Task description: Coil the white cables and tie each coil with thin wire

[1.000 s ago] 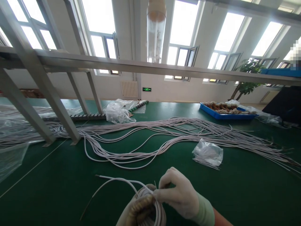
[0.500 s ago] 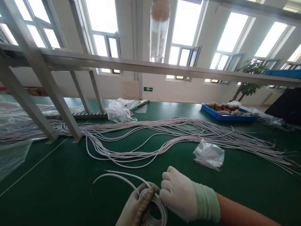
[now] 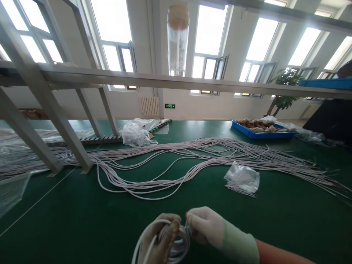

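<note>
- White cable coil (image 3: 187, 242): low and central, in front of you, held above the green table (image 3: 110, 211).
- Your left hand (image 3: 162, 242), gloved, is wrapped around the coil; probably keeps the turns from springing open. 2 loose lengths arc beside it.
- Your right hand (image 3: 207, 226), also gloved: fingers pinched narrow at the coil's edge, likely for fine control. Can't tell whether on cable or thin wire.
- Plastic bag (image 3: 244, 176) with short thin wires (image 3: 239, 190) poking out, beyond your right hand; handy reach, I'd guess.
- Long cable bundle (image 3: 189, 175) laid lengthwise across the table, probably to limit tangling.
- Blue tray (image 3: 265, 135) farther back; its rim likely contains the brownish pieces.
- Exit sign (image 3: 169, 106): green, running figure, right arrow; lettering too small. No brands readable.
</note>
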Available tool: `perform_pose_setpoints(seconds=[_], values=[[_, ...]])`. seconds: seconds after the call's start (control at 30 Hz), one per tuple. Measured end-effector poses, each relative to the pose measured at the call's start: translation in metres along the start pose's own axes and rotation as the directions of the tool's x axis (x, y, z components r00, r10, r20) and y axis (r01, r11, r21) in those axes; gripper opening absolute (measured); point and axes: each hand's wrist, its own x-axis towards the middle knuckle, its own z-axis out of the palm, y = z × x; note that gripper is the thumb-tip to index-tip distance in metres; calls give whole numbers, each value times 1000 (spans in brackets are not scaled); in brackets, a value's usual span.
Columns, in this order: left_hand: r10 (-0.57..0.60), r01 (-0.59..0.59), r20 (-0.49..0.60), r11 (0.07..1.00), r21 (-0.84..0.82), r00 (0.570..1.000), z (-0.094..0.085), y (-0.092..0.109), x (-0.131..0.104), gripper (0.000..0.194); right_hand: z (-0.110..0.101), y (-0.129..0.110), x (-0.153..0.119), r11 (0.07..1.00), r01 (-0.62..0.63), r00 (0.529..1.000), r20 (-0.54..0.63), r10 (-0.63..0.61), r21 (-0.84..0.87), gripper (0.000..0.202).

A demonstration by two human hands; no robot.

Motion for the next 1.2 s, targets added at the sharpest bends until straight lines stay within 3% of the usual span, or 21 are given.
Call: perform_pose_setpoints(seconds=[0.07, 0.13, 0.23, 0.37, 0.5, 0.53, 0.6, 0.67, 0.73, 0.8, 0.9, 0.97, 1.03, 1.1, 1.2], values=[[-183, 187, 36, 965, -184, 982, -5, 5, 4, 39, -10, -8, -10, 963, 248, 966, -44, -254, -109, 25], [-302, 332, 143, 896, -295, 942, -9, 8, 7, 41, -18, -11, -15, 864, 389, 908, -28, -419, -321, 19], [-376, 458, 272, 801, -385, 886, -10, 9, 6, 42, -20, -7, -13, 704, 486, 854, 111, -508, -518, 13], [-390, 541, 392, 722, -432, 833, -11, 8, 6, 40, -19, -6, -7, 536, 610, 759, 237, -606, -584, 20], [-352, 511, 411, 766, -390, 841, -12, 12, 7, 42, -20, -19, -13, 422, 639, 734, 347, -584, -643, 23], [-336, 480, 391, 798, -366, 857, -11, 14, 7, 43, -19, -22, -14, 448, 628, 747, 331, -576, -636, 24], [-282, 378, 328, 882, -282, 902, -9, 16, 5, 43, -14, -25, -14, 654, 523, 844, 223, -488, -547, 26], [-164, 205, 250, 968, -147, 954, -5, 15, 1, 40, -8, -24, -11, 905, 237, 971, 110, -212, -353, 26], [-35, 40, 196, 999, -24, 980, -3, 12, -2, 37, -3, -20, -7, 979, -73, 992, 88, 91, -189, 25], [-27, 26, 160, 1000, 5, 987, -4, 9, -2, 38, -2, -18, -4, 977, -170, 979, 94, 183, -131, 25], [-199, 213, 126, 972, -103, 972, -9, 7, 4, 45, -9, -18, -7, 987, 62, 998, 21, -60, -147, 25], [-299, 329, 164, 922, -206, 940, -12, 7, 8, 45, -16, -19, -11, 912, 284, 954, -9, -299, -295, 19], [-365, 426, 235, 850, -310, 901, -13, 9, 9, 42, -23, -18, -12, 775, 421, 895, 78, -439, -471, 21], [-400, 491, 296, 787, -374, 867, -12, 9, 9, 39, -27, -16, -10, 656, 509, 848, 196, -492, -558, 17], [-389, 498, 329, 778, -383, 861, -12, 10, 6, 38, -29, -16, -8, 535, 610, 773, 290, -564, -584, 16]])
